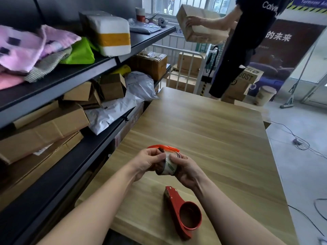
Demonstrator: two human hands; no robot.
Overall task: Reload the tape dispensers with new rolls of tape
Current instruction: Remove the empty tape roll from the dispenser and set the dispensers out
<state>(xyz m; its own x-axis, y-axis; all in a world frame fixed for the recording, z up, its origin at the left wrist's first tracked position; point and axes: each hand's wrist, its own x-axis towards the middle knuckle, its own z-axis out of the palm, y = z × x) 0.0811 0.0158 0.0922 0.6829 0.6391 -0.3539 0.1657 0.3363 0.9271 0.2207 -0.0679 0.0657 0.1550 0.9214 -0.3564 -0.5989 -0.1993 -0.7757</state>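
The person holds a roll (168, 165) above the desk (212, 129) between both hands. The left hand (148, 161) grips its left side with curled fingers, and the right hand (185, 169) wraps its right side. An orange dispenser (164, 147) touches the far side of the roll. An empty red dispenser (184, 213) lies on the desk nearer the right hand, its blade end pointing toward the hands.

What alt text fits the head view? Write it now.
The left hand and right hand grip a tape roll and an orange dispenser above a table. An empty red dispenser lies on it nearer the camera; parcel shelves stand left, and another person holds a box.
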